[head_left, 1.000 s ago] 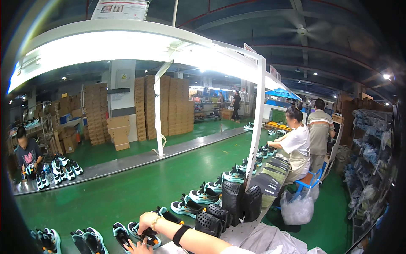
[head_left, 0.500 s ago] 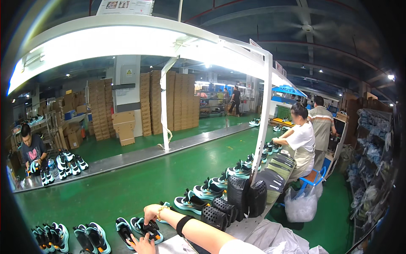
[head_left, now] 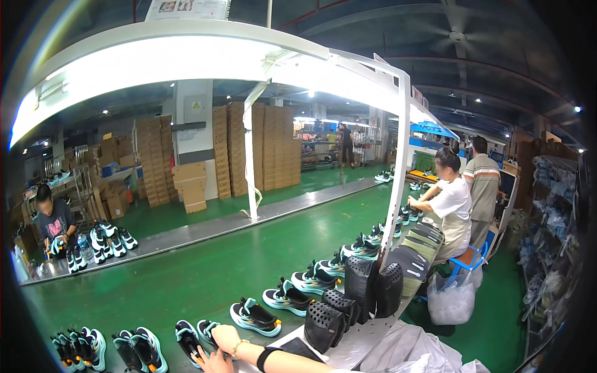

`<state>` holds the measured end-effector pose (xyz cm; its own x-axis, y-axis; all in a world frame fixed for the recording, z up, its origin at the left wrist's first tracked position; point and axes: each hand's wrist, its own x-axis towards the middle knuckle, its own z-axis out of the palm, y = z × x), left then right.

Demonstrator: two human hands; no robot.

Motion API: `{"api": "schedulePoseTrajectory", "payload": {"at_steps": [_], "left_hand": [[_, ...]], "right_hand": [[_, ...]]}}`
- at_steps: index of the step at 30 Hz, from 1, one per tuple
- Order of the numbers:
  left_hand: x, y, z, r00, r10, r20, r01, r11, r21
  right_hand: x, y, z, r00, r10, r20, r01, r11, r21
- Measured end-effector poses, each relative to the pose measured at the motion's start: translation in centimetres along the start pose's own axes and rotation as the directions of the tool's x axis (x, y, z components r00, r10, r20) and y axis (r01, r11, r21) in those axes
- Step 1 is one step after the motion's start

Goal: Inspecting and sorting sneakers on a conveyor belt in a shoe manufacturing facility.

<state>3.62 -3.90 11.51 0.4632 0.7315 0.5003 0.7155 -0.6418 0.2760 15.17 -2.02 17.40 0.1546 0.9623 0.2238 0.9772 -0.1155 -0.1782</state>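
A wide green surface runs across the middle here, flanked on its far side by a long steel ledge, with a white frame post rising under the glaring lamp hood. Behind, stacked cardboard boxes tower up; to the right, a person in white works by a person in a striped shirt, near a rack of plastic-wrapped things, while another person handles a shoe at far left. Down at the near edge, the dark, mint-soled shoe sits beside its partner, left of the black moulded forms. The right hand curls over that shoe, fingertips hidden, so I can't tell whether they pinch; the left hand is low beside it, fingers slightly apart, its grip unclear. And the change: against half a second ago, the right forearm lies lower in view, baring the next shoe, which wrist and hand had partly covered, and a dark flat panel; the whole room has slid slightly rightward in view.
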Motion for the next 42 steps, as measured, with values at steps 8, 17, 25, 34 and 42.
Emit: {"api": "schedulePoseTrajectory", "payload": {"at_steps": [8, 17, 25, 34, 42], "left_hand": [[-0.3, -2.3, 0.5, 0.998, -0.046, 0.050, 0.045, 0.999, 0.018], [-0.3, 1.7, -6.2, 0.993, 0.021, 0.118, -0.027, 0.998, 0.049], [2.3, -1.4, -2.8, 0.993, -0.118, 0.015, 0.119, 0.973, -0.196], [4.5, 3.7, -1.8, 0.993, 0.008, -0.117, -0.077, 0.796, -0.601], [7.0, 10.7, 0.8, 0.848, 0.160, 0.506, 0.011, 0.948, -0.319]], "right_hand": [[2.0, -2.7, 2.4, 0.942, 0.327, 0.079, -0.333, 0.940, 0.073], [1.5, -0.2, 3.7, 0.961, 0.265, 0.082, -0.277, 0.923, 0.267], [-7.6, 3.5, -10.1, 0.960, -0.271, -0.076, 0.270, 0.809, 0.522], [-15.5, 24.7, -29.1, 0.836, 0.288, -0.467, -0.476, 0.804, -0.357], [-20.4, 34.2, -26.2, 0.858, 0.426, -0.288, -0.514, 0.701, -0.495]]}}
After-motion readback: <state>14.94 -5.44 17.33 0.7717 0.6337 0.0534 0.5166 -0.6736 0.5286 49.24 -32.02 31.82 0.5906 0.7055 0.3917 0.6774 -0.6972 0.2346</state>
